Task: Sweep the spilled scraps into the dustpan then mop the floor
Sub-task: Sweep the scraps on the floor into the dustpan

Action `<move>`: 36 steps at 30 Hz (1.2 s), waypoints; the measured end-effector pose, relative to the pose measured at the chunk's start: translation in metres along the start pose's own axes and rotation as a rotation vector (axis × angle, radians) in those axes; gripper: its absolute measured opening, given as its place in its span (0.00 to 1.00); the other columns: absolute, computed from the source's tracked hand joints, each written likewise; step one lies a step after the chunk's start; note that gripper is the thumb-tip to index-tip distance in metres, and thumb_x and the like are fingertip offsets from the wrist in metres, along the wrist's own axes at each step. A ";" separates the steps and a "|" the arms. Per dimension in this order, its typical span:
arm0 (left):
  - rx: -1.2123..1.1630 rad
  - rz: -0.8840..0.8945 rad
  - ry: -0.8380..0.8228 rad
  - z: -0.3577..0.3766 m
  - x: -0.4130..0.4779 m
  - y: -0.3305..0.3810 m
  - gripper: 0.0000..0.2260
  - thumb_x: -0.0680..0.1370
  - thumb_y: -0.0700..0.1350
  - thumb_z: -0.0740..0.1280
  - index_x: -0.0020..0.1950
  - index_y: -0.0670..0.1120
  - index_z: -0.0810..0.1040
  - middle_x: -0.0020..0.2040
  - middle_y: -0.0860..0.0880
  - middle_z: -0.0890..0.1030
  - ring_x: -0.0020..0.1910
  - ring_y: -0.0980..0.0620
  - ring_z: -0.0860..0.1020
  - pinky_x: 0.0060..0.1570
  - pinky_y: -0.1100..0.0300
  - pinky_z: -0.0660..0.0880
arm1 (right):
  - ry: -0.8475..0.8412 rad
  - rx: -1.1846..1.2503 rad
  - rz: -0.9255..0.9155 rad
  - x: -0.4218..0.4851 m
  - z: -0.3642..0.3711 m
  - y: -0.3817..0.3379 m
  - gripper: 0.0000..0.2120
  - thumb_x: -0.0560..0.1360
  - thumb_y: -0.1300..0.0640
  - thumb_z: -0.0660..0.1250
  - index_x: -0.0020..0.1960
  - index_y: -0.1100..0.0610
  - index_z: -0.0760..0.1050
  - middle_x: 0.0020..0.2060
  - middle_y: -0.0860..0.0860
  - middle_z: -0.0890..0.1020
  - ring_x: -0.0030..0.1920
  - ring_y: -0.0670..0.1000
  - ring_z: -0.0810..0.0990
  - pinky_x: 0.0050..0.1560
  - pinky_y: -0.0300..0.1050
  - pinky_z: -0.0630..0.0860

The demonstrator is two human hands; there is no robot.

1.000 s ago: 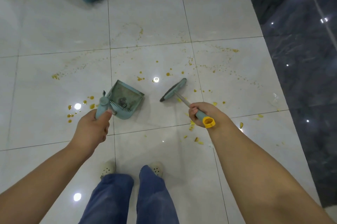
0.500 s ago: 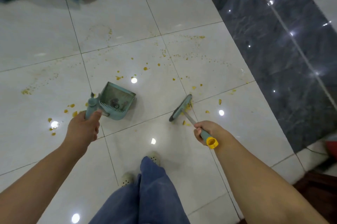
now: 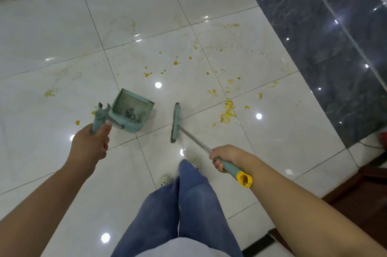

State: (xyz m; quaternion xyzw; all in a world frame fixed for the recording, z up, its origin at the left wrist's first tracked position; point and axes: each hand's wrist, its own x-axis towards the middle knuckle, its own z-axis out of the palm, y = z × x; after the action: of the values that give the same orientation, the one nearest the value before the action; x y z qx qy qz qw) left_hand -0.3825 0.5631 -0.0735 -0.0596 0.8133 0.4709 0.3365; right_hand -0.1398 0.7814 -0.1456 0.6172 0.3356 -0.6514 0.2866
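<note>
Scraps (image 3: 227,111) lie beside the broom (image 3: 176,123) gripped by the right hand (image 3: 225,157); left hand (image 3: 90,144) grips the dustpan (image 3: 130,110), contents indistinct.

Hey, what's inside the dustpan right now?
The dustpan in the left hand holds a few small dark grey clumps near its comb edge, on a dusty base. No yellow scraps show inside it; they lie on the floor. What the clumps are can't be told.

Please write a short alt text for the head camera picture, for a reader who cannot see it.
A person stands on a white tiled floor, the left hand holding a green dustpan by its handle and the right hand holding a small broom. Yellow scraps lie scattered to the right of the broom, not yet swept in.
</note>
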 end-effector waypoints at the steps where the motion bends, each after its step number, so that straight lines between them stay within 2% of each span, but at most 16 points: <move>1: 0.025 -0.003 0.001 -0.004 -0.002 -0.005 0.11 0.79 0.46 0.63 0.37 0.45 0.69 0.31 0.46 0.66 0.26 0.52 0.61 0.18 0.70 0.60 | -0.013 -0.044 0.001 0.003 0.011 0.004 0.11 0.77 0.67 0.58 0.36 0.60 0.66 0.25 0.53 0.67 0.18 0.45 0.65 0.17 0.31 0.63; 4: 0.090 -0.012 0.005 -0.009 -0.008 -0.015 0.10 0.78 0.46 0.64 0.40 0.43 0.71 0.31 0.46 0.67 0.26 0.52 0.62 0.21 0.68 0.61 | -0.028 -0.140 -0.018 0.011 0.033 0.013 0.09 0.77 0.66 0.60 0.38 0.60 0.67 0.27 0.54 0.69 0.22 0.46 0.65 0.19 0.32 0.64; 9: 0.127 -0.027 0.020 0.002 -0.022 -0.021 0.11 0.78 0.45 0.65 0.36 0.43 0.69 0.30 0.45 0.67 0.26 0.51 0.62 0.24 0.65 0.62 | -0.047 -0.141 0.009 0.012 0.018 0.007 0.08 0.78 0.65 0.60 0.40 0.61 0.68 0.29 0.54 0.70 0.16 0.45 0.66 0.18 0.31 0.65; 12: 0.154 -0.032 0.006 0.024 -0.033 -0.019 0.12 0.78 0.45 0.64 0.36 0.43 0.70 0.30 0.45 0.67 0.26 0.51 0.62 0.22 0.66 0.61 | -0.018 -0.081 0.017 0.014 -0.026 0.001 0.07 0.78 0.65 0.60 0.41 0.63 0.68 0.30 0.55 0.70 0.15 0.46 0.66 0.17 0.31 0.66; 15: 0.142 -0.037 0.003 0.054 -0.044 -0.013 0.14 0.78 0.49 0.63 0.37 0.42 0.71 0.30 0.45 0.68 0.26 0.50 0.63 0.20 0.69 0.61 | 0.037 -0.071 0.019 0.013 -0.086 0.000 0.07 0.78 0.64 0.61 0.41 0.63 0.68 0.29 0.55 0.70 0.14 0.46 0.67 0.16 0.32 0.66; 17: 0.138 -0.043 0.012 0.086 -0.054 -0.010 0.15 0.78 0.51 0.63 0.37 0.42 0.71 0.29 0.45 0.68 0.26 0.50 0.63 0.22 0.68 0.61 | 0.066 -0.064 0.021 0.011 -0.136 0.000 0.08 0.78 0.64 0.61 0.40 0.63 0.68 0.29 0.55 0.70 0.14 0.46 0.67 0.16 0.32 0.66; 19: 0.147 -0.040 0.030 0.121 -0.065 -0.008 0.15 0.78 0.51 0.63 0.37 0.42 0.71 0.30 0.45 0.68 0.26 0.50 0.63 0.23 0.67 0.61 | 0.099 -0.060 0.025 0.007 -0.185 0.000 0.08 0.78 0.64 0.61 0.41 0.63 0.69 0.29 0.55 0.70 0.14 0.46 0.67 0.17 0.31 0.66; 24: 0.141 -0.048 0.060 0.206 -0.089 -0.003 0.15 0.79 0.49 0.62 0.35 0.44 0.69 0.30 0.46 0.67 0.27 0.51 0.63 0.18 0.71 0.60 | 0.183 -0.073 0.048 -0.002 -0.298 -0.002 0.07 0.78 0.64 0.62 0.41 0.64 0.70 0.28 0.55 0.70 0.21 0.47 0.66 0.17 0.32 0.67; 27: 0.134 -0.049 0.058 0.251 -0.099 0.005 0.15 0.79 0.50 0.62 0.36 0.44 0.69 0.31 0.46 0.67 0.27 0.51 0.63 0.21 0.69 0.61 | 0.179 -0.050 0.050 -0.009 -0.348 -0.006 0.08 0.78 0.65 0.61 0.40 0.63 0.69 0.28 0.54 0.69 0.17 0.47 0.66 0.16 0.31 0.66; 31: 0.093 -0.048 0.050 0.296 -0.105 0.016 0.14 0.79 0.49 0.61 0.37 0.44 0.70 0.31 0.46 0.67 0.27 0.51 0.62 0.27 0.64 0.61 | 0.119 -0.040 0.049 -0.022 -0.388 -0.023 0.06 0.79 0.64 0.60 0.42 0.60 0.68 0.28 0.53 0.67 0.14 0.46 0.64 0.16 0.30 0.65; 34: 0.093 -0.052 0.055 0.314 -0.104 0.024 0.14 0.79 0.50 0.61 0.38 0.43 0.70 0.31 0.45 0.67 0.27 0.50 0.63 0.28 0.62 0.62 | 0.060 -0.113 0.011 -0.023 -0.385 -0.049 0.03 0.79 0.64 0.60 0.48 0.58 0.69 0.29 0.53 0.67 0.16 0.45 0.65 0.16 0.31 0.65; 36: 0.104 -0.051 0.058 0.321 -0.099 0.030 0.14 0.79 0.50 0.61 0.38 0.43 0.69 0.31 0.45 0.67 0.28 0.50 0.63 0.28 0.61 0.62 | 0.015 -0.112 -0.013 -0.016 -0.372 -0.071 0.03 0.79 0.64 0.59 0.47 0.58 0.69 0.29 0.52 0.68 0.15 0.45 0.65 0.16 0.31 0.65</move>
State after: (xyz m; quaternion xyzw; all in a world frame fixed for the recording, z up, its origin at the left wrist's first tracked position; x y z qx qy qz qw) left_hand -0.1614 0.8169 -0.0980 -0.0762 0.8442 0.4175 0.3274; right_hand 0.0331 1.1186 -0.1282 0.6028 0.3778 -0.6288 0.3139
